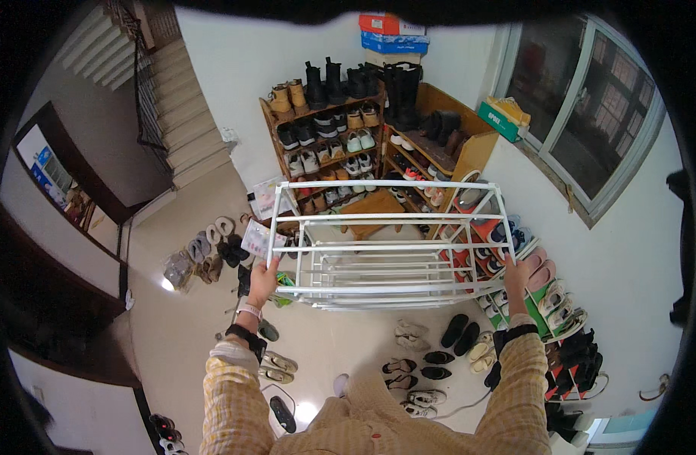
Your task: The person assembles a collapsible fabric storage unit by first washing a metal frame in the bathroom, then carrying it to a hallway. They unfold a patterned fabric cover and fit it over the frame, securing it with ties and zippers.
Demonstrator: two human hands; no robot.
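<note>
The left hand (263, 282) and right hand (516, 280) each have a closed grip on the white tubular rack (390, 247) — one at its near left corner, one at its near right, most fingertips hidden. The multi-tier frame is above the middle of the tiled floor (333, 334), though I cannot tell whether its lower end touches down. Beyond it, toward the floor's far corner, stand a small wooden stool (374, 203) and a shoe-filled wooden shelf (269, 121).
</note>
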